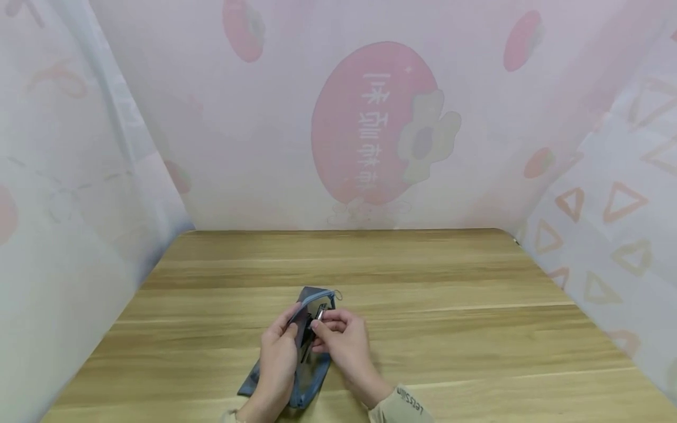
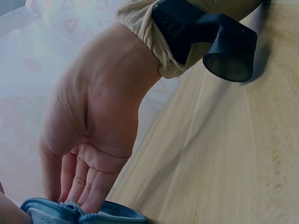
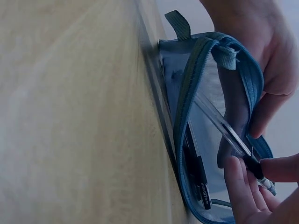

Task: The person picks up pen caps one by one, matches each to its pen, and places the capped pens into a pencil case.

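Observation:
A blue zippered mesh pencil case (image 1: 321,380) lies unzipped on the wooden table. My left hand (image 1: 277,358) grips one side of its opening, holding the mouth apart. At the mouth, my right hand (image 1: 346,346) pinches a clear-barrelled pen (image 3: 219,120) near its dark end between thumb and fingers. The pen slants across the opening, its other end inside the case. In the right wrist view, a black pen (image 3: 203,184) with white print lies deeper in the case. Fingers of the right hand (image 2: 100,112) dip behind the case's rim in the left wrist view.
A round zipper ring (image 1: 339,295) hangs at the case's far end. The wooden table (image 1: 449,317) stretches out on both sides of the hands. Pale printed curtains (image 1: 254,129) stand behind and at both sides of it. A dark wrist camera (image 2: 229,51) sits on the right sleeve.

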A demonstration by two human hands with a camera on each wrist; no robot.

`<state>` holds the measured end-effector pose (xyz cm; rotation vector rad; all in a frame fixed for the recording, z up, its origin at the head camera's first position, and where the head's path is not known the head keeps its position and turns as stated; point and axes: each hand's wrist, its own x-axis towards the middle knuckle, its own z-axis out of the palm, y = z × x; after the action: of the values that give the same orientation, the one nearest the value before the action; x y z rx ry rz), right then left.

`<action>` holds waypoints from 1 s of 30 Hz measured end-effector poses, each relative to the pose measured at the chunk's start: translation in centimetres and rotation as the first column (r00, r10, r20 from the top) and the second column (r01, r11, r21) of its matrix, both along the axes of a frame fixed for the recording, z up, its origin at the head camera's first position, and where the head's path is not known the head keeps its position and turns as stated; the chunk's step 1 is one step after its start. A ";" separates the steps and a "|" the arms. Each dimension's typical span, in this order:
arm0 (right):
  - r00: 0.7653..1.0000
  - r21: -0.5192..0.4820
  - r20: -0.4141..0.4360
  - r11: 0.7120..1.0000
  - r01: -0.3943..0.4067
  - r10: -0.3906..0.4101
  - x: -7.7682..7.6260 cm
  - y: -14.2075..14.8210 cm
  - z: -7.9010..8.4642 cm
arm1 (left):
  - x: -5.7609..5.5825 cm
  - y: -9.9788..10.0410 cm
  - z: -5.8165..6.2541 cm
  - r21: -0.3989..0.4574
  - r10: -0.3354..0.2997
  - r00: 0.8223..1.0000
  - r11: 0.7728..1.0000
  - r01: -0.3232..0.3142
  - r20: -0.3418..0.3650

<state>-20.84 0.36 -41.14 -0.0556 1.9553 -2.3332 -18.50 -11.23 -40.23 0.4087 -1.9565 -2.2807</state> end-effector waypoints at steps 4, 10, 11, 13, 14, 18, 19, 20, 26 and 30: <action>1.000 0.028 -0.009 0.999 0.017 -0.016 -0.1 -0.1 0.0 | -0.1 0.1 -0.1 0.004 -0.001 1.000 1.000 0.001 -0.017; 0.999 0.074 -0.006 0.996 0.040 -0.040 -0.1 -0.2 -0.1 | -0.1 0.1 -0.2 0.016 -0.001 0.999 1.000 0.002 -0.039; 0.999 0.082 -0.006 0.996 0.041 -0.041 -0.1 -0.2 -0.2 | 0.0 0.1 -0.2 0.016 0.000 0.999 1.000 0.001 -0.043; 0.999 0.100 -0.006 0.994 0.040 -0.040 -0.2 -0.2 -0.1 | 0.0 0.1 -0.2 0.016 0.003 0.999 1.000 -0.002 -0.043; 0.999 0.106 -0.007 0.994 0.038 -0.038 -0.2 -0.2 -0.1 | 0.0 0.1 -0.2 0.014 0.004 0.999 1.000 -0.004 -0.042; 1.000 0.103 -0.013 0.995 0.020 -0.019 -0.2 -0.2 -0.1 | 0.0 0.1 -0.2 0.020 0.003 1.000 1.000 -0.003 -0.027; 1.000 0.094 -0.015 0.995 0.014 -0.013 -0.2 -0.2 -0.1 | 0.0 0.0 -0.2 0.024 0.000 1.000 1.000 0.000 -0.028; 1.000 0.084 -0.019 0.996 0.008 -0.006 -0.2 -0.2 -0.1 | 0.0 0.0 -0.2 0.031 -0.003 1.000 1.000 0.004 -0.029; 0.999 0.055 -0.030 0.998 -0.017 0.019 -0.2 -0.3 -0.1 | 0.1 -0.1 -0.3 0.068 -0.014 0.999 0.998 0.017 -0.047; 0.999 0.057 -0.036 0.998 -0.022 0.024 -0.2 -0.3 -0.2 | 0.2 -0.2 -0.2 0.087 -0.020 0.998 0.996 0.025 -0.063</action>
<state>-21.06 0.02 -41.31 -0.1171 2.0247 -2.2774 -18.28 -11.43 -40.48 0.3215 -1.8464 -2.3703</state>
